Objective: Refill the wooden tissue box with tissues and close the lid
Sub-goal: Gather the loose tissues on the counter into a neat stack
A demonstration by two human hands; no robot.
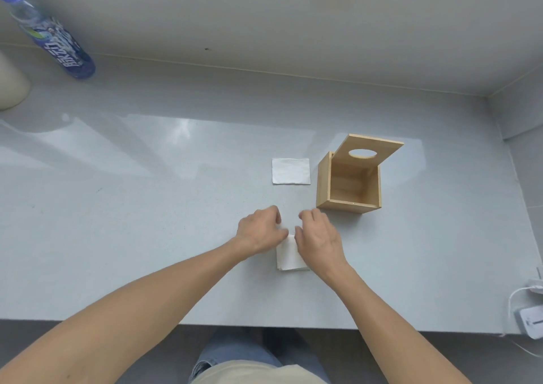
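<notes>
Head view: the left hand [260, 230] and the right hand [318, 238] are both set down on a stack of tissues [289, 255] lying flat on the table [147, 222], near its front edge. The fingers curl onto the far part of the stack, the left from the left side and the right from the right, and the fingertips are hidden. Whether either hand has actually closed on the stack or merely presses on it cannot be told. Only the near white portion of the stack shows between the wrists. The wooden tissue box [348, 185] stands just beyond and to the right of the right hand, apart from it, its interior empty. Its lid [371, 151], with an oval opening, is raised and leans back at the far side. A second tissue pile [291, 171] lies flat just left of the box, not touching it. Assessed risks: a loose pinch could let the lower sheets fan out or drop away on lifting. The stack appears close to the box opening in width, so a skewed entry could catch a corner on the rim and crumple. A knock from the right wrist could tip the lid shut early. Clearance is good: the table is bare to the left, a bottle [53, 35] stands far off at the back left, and cabled devices [531, 322] sit at the right edge, well clear.
</notes>
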